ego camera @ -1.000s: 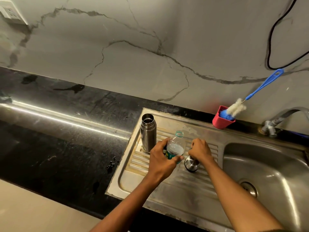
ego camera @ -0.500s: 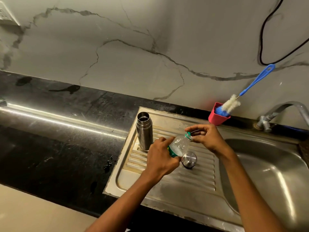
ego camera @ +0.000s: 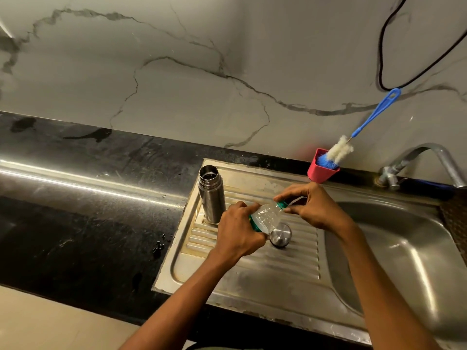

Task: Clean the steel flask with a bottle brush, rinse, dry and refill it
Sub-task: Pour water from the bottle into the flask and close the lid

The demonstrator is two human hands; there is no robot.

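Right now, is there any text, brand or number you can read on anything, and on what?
None can be read.
Bottle label: a green band, mostly under the left hand, any print too blurred.
Flask, its cap, brush and red cup: no markings show.

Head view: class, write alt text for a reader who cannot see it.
Over a steel drainboard, a left hand grips a tilted plastic water bottle while the right hand pinches its green cap. An open steel flask stands upright to the left, its lid lying beneath the bottle.
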